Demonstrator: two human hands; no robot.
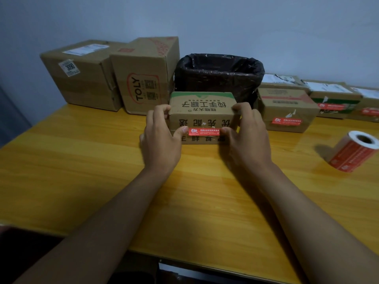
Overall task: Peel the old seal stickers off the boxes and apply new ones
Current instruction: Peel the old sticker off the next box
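Head view, reading from the left edge: a large cardboard box point(82, 74) stands at the back of the wooden table point(61, 171), bearing a white shipping label on top and a small sticker printed 3090 on its front; just beside it stands a second box point(143, 78) marked TOLY in red, its top printing too blurred to read. Next comes the left hand point(162, 138), clasped against the left end of a small carton point(202, 115), fingers curled over the top edge and thumb pressed at the left tip of the red seal sticker point(204, 131) that runs across the carton's front seam. The carton sits on the table near the middle, its black lettering upside down to the camera and its lower front edge partly hidden by both hands. Behind it a bin lined with a black bag point(219, 74) shows only its upper half. The right hand point(246, 136) grips the carton's right end, thumb at the sticker's right tip. Further right, a row of smaller boxes point(287, 109) carries red stickers with illegible print, the farthest cut off by the frame, and a sticker roll point(353, 150) lies on its side near the right edge
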